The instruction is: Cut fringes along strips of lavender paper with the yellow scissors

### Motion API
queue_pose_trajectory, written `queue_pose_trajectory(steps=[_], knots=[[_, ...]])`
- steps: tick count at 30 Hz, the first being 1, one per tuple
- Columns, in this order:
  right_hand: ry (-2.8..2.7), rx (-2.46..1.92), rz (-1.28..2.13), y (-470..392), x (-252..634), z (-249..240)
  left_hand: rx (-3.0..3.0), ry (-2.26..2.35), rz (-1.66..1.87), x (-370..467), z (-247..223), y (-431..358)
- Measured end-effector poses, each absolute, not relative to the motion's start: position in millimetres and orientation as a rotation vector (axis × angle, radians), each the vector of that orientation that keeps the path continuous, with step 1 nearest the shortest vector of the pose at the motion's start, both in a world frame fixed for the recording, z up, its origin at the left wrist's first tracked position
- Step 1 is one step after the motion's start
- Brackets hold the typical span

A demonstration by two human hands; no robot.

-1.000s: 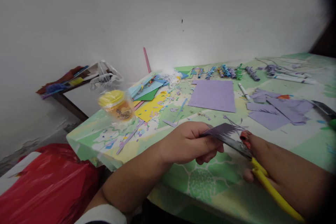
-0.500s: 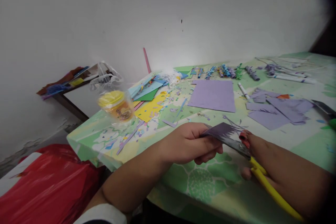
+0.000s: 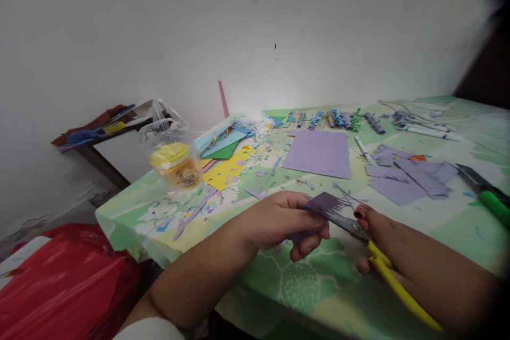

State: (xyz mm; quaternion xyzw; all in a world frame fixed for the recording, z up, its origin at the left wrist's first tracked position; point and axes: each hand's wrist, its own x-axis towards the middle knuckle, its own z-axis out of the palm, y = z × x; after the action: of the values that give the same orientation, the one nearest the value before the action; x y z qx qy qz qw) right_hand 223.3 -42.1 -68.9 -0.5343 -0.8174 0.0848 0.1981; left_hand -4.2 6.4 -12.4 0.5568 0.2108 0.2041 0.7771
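Observation:
Between its thumb and fingers my left hand (image 3: pixel 289 220) pinches a piece of purple paper (image 3: pixel 324 203) whose right side is cut into a fringe. My right hand (image 3: pixel 382 239) grips yellow-handled scissors (image 3: pixel 382 265); the blades reach left to the paper, partly under it. A small rolled red piece (image 3: pixel 360 211) shows at the fingers of my right hand, and I cannot tell what it is. Beyond the hands lies a purple sheet (image 3: pixel 317 154). Fringed purple pieces (image 3: pixel 398 186) overlap to its right, beside a white marker (image 3: pixel 362 147).
A yellow-lidded tub (image 3: pixel 175 164) in a clear bag stands at the left edge. Coloured paper (image 3: pixel 229 170) and scraps lie near it. Small fringed rolls (image 3: pixel 342 118) line the back by the wall. Green-handled scissors (image 3: pixel 494 204) lie at right. A red bag (image 3: pixel 71 281) sits lower left.
The view has shifted slightly, so the table sits a little lower and further left, and the green scissors handle shows more. Both hands keep their hold on the paper and scissors.

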Motion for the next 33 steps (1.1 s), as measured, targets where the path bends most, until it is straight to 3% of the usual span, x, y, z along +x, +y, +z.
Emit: queue_pose_trajectory(steps=[20, 33], knots=[[-2.165, -1.696, 0.454, -38.5, 219.7, -47.3, 1.422, 0.714, 0.633, -1.0, -6.0, 6.1], [-2.196, -1.627, 0.382, -42.0, 221.3, -49.7, 1.603, 0.825, 0.720, 1.7, -4.9, 1.9]])
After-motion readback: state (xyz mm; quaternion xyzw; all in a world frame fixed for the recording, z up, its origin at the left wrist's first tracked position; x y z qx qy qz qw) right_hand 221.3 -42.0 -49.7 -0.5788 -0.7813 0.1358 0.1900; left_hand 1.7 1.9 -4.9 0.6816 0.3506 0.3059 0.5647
